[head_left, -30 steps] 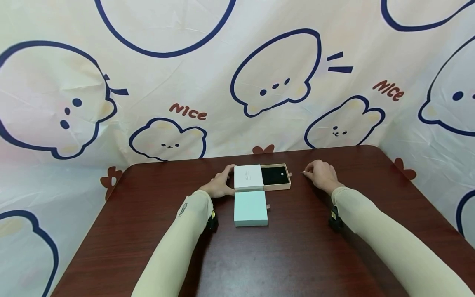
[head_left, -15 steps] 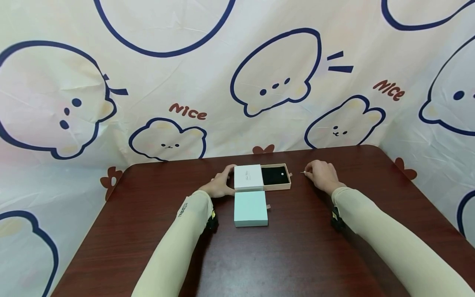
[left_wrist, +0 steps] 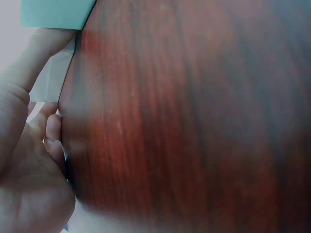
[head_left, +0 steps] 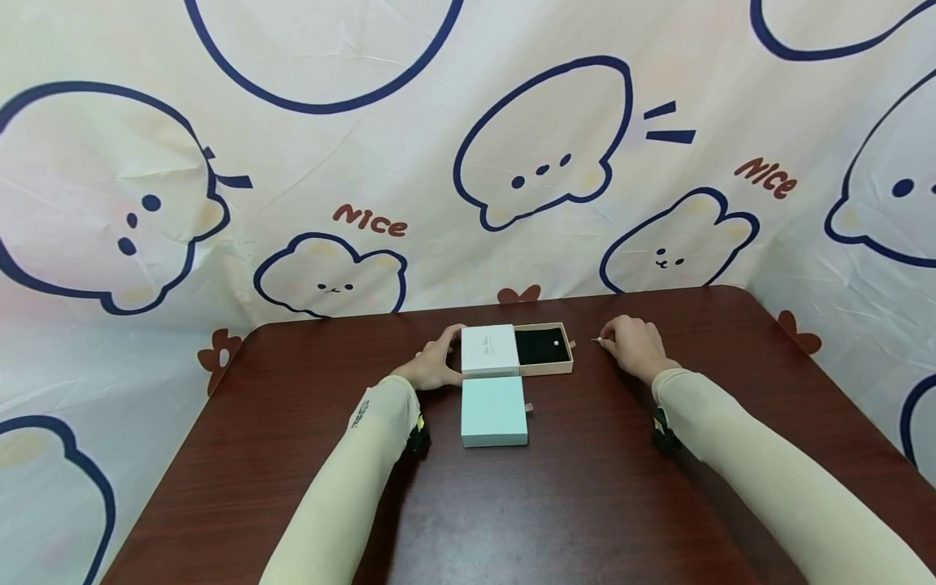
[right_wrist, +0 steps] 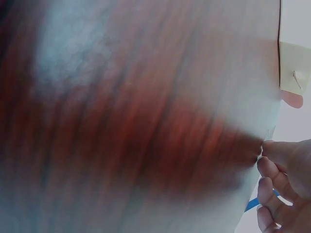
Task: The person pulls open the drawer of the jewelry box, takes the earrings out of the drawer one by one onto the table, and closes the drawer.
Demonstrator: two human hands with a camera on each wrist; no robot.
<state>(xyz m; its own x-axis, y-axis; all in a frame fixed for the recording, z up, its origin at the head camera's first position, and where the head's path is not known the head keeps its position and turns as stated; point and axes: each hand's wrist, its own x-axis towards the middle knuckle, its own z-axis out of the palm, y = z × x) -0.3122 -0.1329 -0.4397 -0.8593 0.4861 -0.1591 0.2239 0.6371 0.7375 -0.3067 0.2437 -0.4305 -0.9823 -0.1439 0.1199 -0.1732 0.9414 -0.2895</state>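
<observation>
On the left, my left hand (head_left: pixel 430 363) grips the white box sleeve (head_left: pixel 488 349) between its thumb at the near side and its fingers toward the far side. Its thumb (left_wrist: pixel 29 60) lies along the box wall in the left wrist view. A drawer (head_left: pixel 544 370) stands pulled out to the right, holding a black pad (head_left: pixel 537 346) with one white pearl stud (head_left: pixel 556 343) on it. Right of the drawer, my right hand (head_left: pixel 634 345) pinches a small stud earring (head_left: pixel 599 340), its thin post pointing left. In the right wrist view the fingertips mostly hide the earring.
A closed teal box (head_left: pixel 494 411) lies directly in front of the white one, with a small ribbon tab on its right side. The brown wooden table (head_left: pixel 556 504) ends at a patterned cloth backdrop (head_left: pixel 439 162) behind and at both sides.
</observation>
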